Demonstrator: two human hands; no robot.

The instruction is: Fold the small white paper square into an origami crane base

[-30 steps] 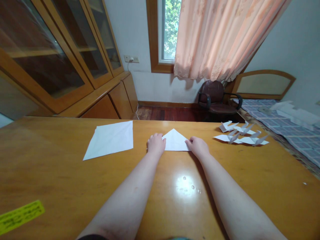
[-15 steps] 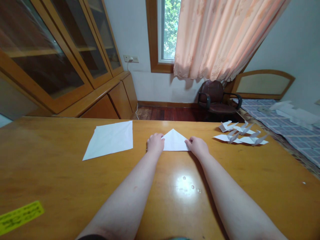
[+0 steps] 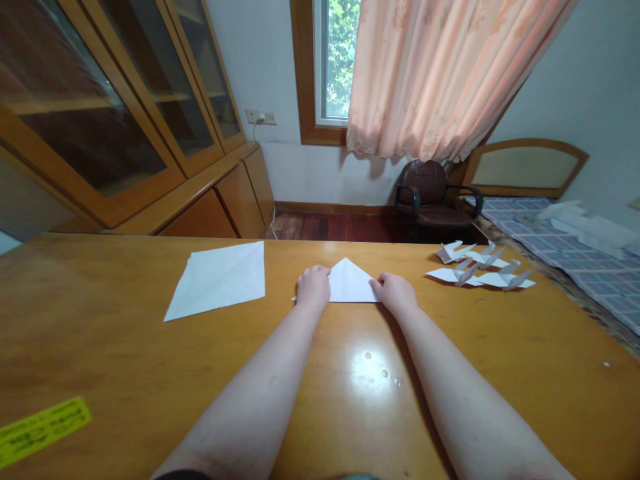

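A white sheet of paper [image 3: 351, 285], folded into a triangle, lies on the wooden table with its point facing away from me. My left hand [image 3: 314, 288] covers its left part, fingers curled and pressed down on it, and a small white corner peeks out on the hand's far left. At the right end, my right hand [image 3: 395, 293] grips the paper between thumb and bent fingers. That end is hidden under the hand. Off to the left is a second white sheet [image 3: 223, 280], flat and creased.
Several folded paper cranes [image 3: 463, 275] stand at the table's back right. A yellow label [image 3: 43, 430] is stuck at the front left of the table [image 3: 360, 427]. Beyond the far edge are a brown armchair [image 3: 425, 193], a wooden cabinet [image 3: 240, 187] and a bed [image 3: 540, 227].
My left hand has slid slightly to the right over the folded paper, so a white corner now shows to its left. My right hand stays where it was.
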